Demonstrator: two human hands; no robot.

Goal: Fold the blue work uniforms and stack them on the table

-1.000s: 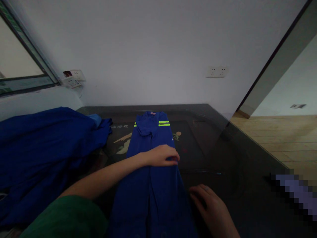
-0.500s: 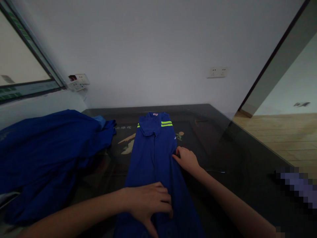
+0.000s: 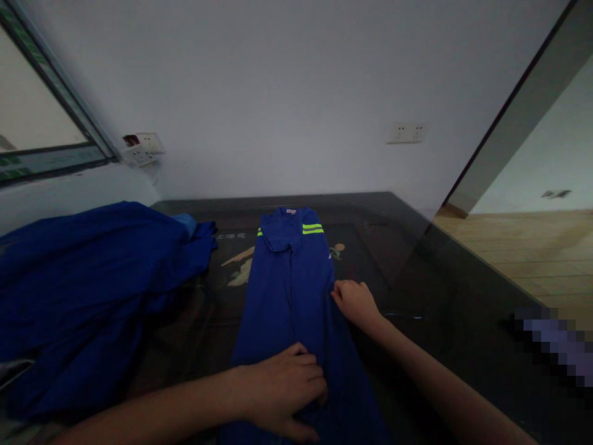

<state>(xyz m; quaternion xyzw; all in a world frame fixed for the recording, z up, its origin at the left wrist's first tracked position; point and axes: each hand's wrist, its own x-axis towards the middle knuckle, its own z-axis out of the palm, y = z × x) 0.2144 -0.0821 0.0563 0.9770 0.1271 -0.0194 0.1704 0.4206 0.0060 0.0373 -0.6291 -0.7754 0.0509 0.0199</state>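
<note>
So, from where I'm standing, the nearest thing is the left hand, palm down on the lower part of a blue garment. Fingers are loosely bent with the thumb well apart, so it looks like pressing rather than gripping. The garment's bottom end is hidden from me.

Off to the left there's a blue heap of cloth, bunched up and, I'd say, not sorted at all.

A bit farther up, the right hand is at the garment's right edge, fingers curled in against it. Honestly can't tell if they're pinching fabric or just nudging it.

How far along? The garment lies lengthwise on the dark table, collar end away from the person. Looks pretty neat to me: front panels together, the upper part long and narrow. Not finished, I'd guess, since the right side flares out below that hand and I see no crosswise fold in the part that shows.

Up top are yellow-green stripes and a small neck label.

Containers: can't spot any, the tabletop carries both lots of cloth. Behind it, a wall socket.
</note>
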